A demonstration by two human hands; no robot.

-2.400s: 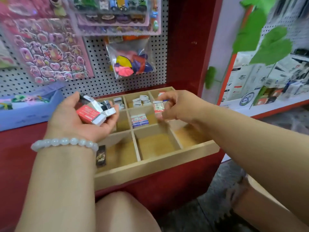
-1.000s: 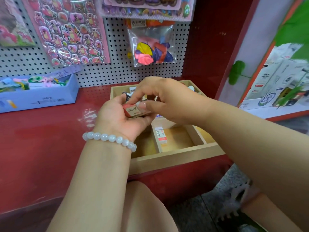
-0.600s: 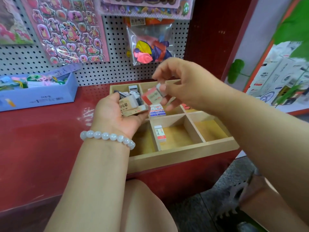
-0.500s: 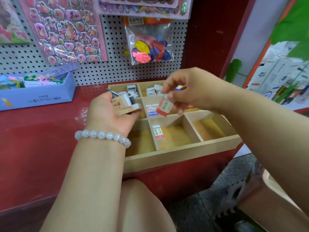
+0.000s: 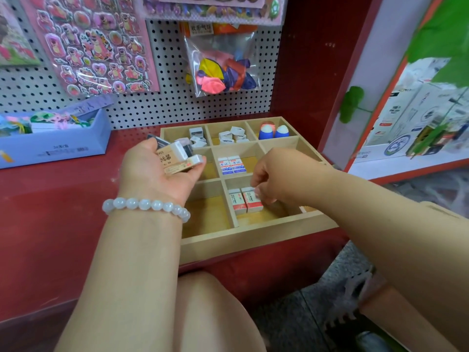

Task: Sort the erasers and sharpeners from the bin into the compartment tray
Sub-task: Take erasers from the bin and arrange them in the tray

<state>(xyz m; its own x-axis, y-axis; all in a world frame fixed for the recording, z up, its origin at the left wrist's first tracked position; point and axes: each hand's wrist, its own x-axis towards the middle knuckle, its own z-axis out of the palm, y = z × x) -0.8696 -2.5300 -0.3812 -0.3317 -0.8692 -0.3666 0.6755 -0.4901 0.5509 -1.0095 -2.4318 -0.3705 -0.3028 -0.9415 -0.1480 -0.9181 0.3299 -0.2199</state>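
A wooden compartment tray sits on the red shelf. My left hand is palm up over the tray's left side and holds several boxed erasers. My right hand reaches down into the front middle compartment, its fingertips pinching the right one of two red-and-white erasers lying side by side. Two blue-and-white erasers lie in the centre compartment. Small white sharpeners fill the back compartments, and two blue egg-shaped pieces stand at the back right.
A blue cardboard box of stationery stands on the shelf at the left. A pegboard behind carries sticker sheets and a bag of balloons. A red upright panel borders the tray on the right. My knee is below.
My right hand took a red-and-white eraser from my left palm and lowered it into the front middle compartment, beside the one lying there. The left hand stayed over the tray.
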